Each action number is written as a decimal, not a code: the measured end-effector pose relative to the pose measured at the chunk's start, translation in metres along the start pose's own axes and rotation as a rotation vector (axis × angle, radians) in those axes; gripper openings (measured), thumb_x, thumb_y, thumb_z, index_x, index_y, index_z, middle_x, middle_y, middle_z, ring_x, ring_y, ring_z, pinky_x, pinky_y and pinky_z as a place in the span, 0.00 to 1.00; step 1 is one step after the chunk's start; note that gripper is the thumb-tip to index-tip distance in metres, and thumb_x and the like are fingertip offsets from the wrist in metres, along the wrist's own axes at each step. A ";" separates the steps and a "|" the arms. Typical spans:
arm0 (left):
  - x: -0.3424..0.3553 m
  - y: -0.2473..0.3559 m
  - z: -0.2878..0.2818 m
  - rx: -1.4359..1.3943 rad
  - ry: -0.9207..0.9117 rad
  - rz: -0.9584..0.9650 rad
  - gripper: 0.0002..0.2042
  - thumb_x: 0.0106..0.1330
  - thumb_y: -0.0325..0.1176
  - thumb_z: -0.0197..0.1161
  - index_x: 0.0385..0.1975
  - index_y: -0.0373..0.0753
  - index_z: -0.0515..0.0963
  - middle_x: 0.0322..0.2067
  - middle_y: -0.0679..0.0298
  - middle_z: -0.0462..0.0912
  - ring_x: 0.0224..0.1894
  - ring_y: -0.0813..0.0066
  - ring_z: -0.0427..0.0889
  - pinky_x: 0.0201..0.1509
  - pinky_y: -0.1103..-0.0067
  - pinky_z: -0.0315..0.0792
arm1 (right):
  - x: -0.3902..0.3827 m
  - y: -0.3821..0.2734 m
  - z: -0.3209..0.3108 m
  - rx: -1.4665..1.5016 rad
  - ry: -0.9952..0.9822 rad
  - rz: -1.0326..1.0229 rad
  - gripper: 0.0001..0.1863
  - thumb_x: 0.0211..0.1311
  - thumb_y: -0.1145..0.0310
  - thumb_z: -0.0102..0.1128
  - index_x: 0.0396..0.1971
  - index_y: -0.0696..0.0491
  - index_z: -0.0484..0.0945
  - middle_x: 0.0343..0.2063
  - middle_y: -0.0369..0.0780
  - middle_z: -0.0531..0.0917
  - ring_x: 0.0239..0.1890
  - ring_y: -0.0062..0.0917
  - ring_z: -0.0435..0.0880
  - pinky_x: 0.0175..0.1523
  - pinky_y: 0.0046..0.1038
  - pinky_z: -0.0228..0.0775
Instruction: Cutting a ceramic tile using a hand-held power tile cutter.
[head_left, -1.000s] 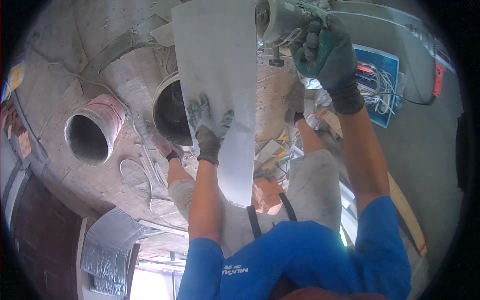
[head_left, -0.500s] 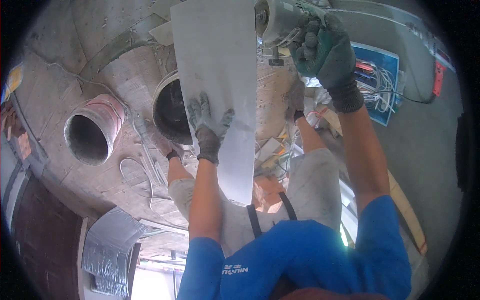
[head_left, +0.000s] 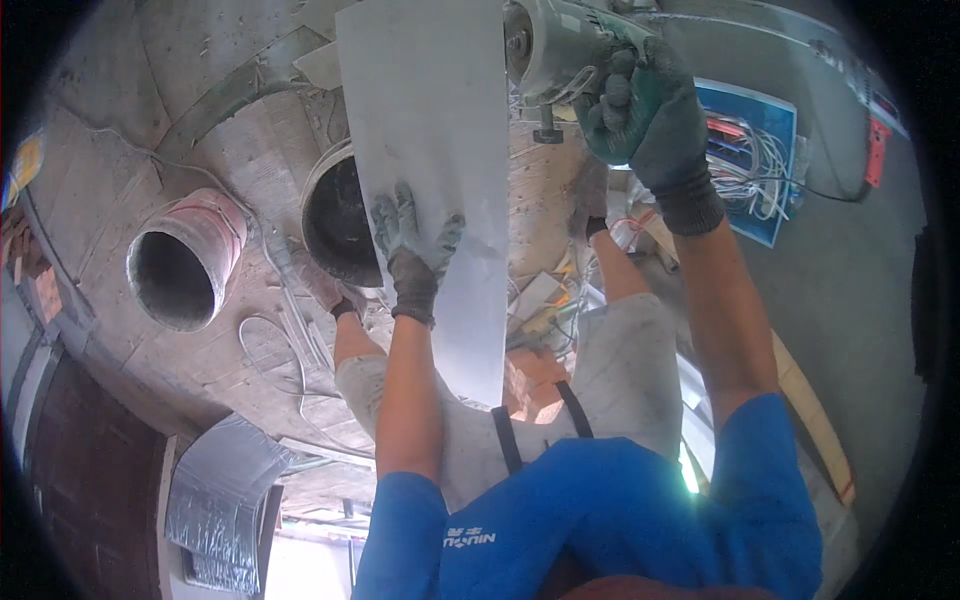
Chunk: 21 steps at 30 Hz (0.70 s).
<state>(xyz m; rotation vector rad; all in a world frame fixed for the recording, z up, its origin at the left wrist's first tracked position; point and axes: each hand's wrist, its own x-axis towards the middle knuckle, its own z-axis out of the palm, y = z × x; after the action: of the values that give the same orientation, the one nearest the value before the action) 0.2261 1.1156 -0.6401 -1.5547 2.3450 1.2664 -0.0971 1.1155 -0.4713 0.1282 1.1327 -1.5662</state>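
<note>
A long, pale grey tile (head_left: pixel 425 115) stretches away from my body. My left hand (head_left: pixel 412 235), in a grey-green work glove, lies on it with fingers spread. At the tile's far right edge is a grey-green handheld power cutter (head_left: pixel 560 45), its round front end close against that edge. My gloved right hand (head_left: pixel 655 115) is wrapped round the cutter's body, with the fingers curled. A dark knob (head_left: pixel 547 132) hangs below the tool. Its blade cannot be made out.
A dark-mouthed bucket (head_left: pixel 345 220) stands partly behind the tile. Left of it sits a pinkish bucket (head_left: pixel 185 265). A blue tray (head_left: pixel 750 160) of cables is on the right, near a red-handled tool (head_left: pixel 878 152). Broken bricks (head_left: pixel 535 380) and scraps litter the floor between my legs.
The tile and cutter appear very slightly further left, along with a small shift of the whole view. My left hand stays spread on the tile, and my right keeps its grip.
</note>
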 end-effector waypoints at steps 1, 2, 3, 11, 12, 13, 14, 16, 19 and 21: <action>0.000 -0.001 0.000 -0.005 0.004 0.002 0.47 0.61 0.59 0.69 0.74 0.33 0.60 0.72 0.34 0.57 0.76 0.38 0.54 0.79 0.59 0.50 | -0.002 0.003 0.002 -0.020 0.051 -0.011 0.18 0.75 0.53 0.50 0.41 0.54 0.79 0.22 0.32 0.75 0.22 0.20 0.68 0.38 0.25 0.69; -0.001 -0.002 0.000 -0.004 0.004 0.002 0.47 0.61 0.59 0.69 0.74 0.33 0.60 0.72 0.34 0.57 0.76 0.38 0.54 0.79 0.59 0.50 | -0.004 0.005 0.003 -0.039 0.103 -0.022 0.18 0.75 0.53 0.51 0.40 0.53 0.79 0.22 0.32 0.76 0.22 0.21 0.68 0.38 0.25 0.69; -0.001 -0.002 0.000 -0.018 0.009 0.003 0.47 0.61 0.58 0.69 0.74 0.33 0.60 0.72 0.34 0.57 0.76 0.38 0.53 0.79 0.59 0.49 | -0.004 0.005 0.002 -0.040 0.103 -0.023 0.18 0.75 0.53 0.51 0.40 0.53 0.79 0.22 0.32 0.76 0.22 0.21 0.68 0.38 0.25 0.69; 0.001 0.002 -0.003 -0.061 -0.013 -0.011 0.47 0.61 0.57 0.70 0.74 0.33 0.59 0.72 0.33 0.57 0.76 0.37 0.53 0.79 0.59 0.49 | -0.009 0.007 0.002 -0.063 0.119 -0.036 0.17 0.75 0.53 0.52 0.38 0.52 0.78 0.23 0.33 0.76 0.21 0.21 0.68 0.36 0.26 0.71; 0.000 0.002 -0.003 -0.061 -0.003 -0.006 0.47 0.61 0.57 0.70 0.74 0.33 0.59 0.71 0.33 0.57 0.76 0.37 0.53 0.79 0.59 0.49 | -0.009 0.007 0.000 -0.063 0.118 -0.037 0.17 0.75 0.53 0.52 0.38 0.52 0.78 0.23 0.33 0.76 0.21 0.21 0.68 0.36 0.26 0.71; 0.000 0.003 -0.003 -0.061 0.008 -0.001 0.47 0.61 0.57 0.70 0.74 0.33 0.59 0.71 0.33 0.57 0.76 0.37 0.53 0.79 0.59 0.49 | -0.009 0.006 -0.004 -0.089 0.152 -0.044 0.16 0.75 0.53 0.52 0.38 0.51 0.79 0.22 0.33 0.77 0.21 0.21 0.69 0.36 0.25 0.71; 0.000 0.001 -0.001 -0.060 0.008 0.000 0.47 0.61 0.57 0.70 0.74 0.33 0.59 0.71 0.33 0.57 0.76 0.37 0.53 0.79 0.59 0.49 | -0.009 0.006 -0.005 -0.115 0.185 -0.050 0.16 0.75 0.53 0.53 0.37 0.51 0.79 0.22 0.33 0.77 0.21 0.21 0.70 0.36 0.25 0.72; 0.000 -0.003 -0.001 -0.028 0.019 0.020 0.47 0.61 0.57 0.70 0.74 0.33 0.59 0.71 0.33 0.58 0.76 0.38 0.54 0.79 0.59 0.50 | -0.010 0.007 -0.003 -0.102 0.159 -0.039 0.16 0.74 0.53 0.53 0.37 0.51 0.79 0.22 0.33 0.77 0.22 0.21 0.72 0.36 0.24 0.72; 0.001 0.004 -0.005 -0.049 0.002 0.021 0.47 0.61 0.56 0.70 0.74 0.33 0.59 0.71 0.33 0.58 0.76 0.39 0.54 0.79 0.60 0.50 | -0.009 0.010 -0.002 -0.063 0.186 -0.036 0.16 0.74 0.53 0.54 0.35 0.51 0.79 0.21 0.33 0.78 0.23 0.21 0.73 0.36 0.25 0.74; -0.002 -0.002 -0.001 -0.048 0.025 0.044 0.47 0.61 0.56 0.70 0.74 0.32 0.59 0.71 0.34 0.58 0.76 0.39 0.54 0.79 0.60 0.51 | -0.007 0.013 -0.012 -0.036 0.234 -0.045 0.16 0.74 0.54 0.55 0.35 0.51 0.80 0.21 0.33 0.78 0.23 0.21 0.74 0.37 0.26 0.75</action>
<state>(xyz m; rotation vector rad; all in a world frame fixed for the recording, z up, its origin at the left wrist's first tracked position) 0.2292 1.1157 -0.6396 -1.5503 2.3938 1.3292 -0.0895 1.1301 -0.4810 0.2686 1.3534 -1.5997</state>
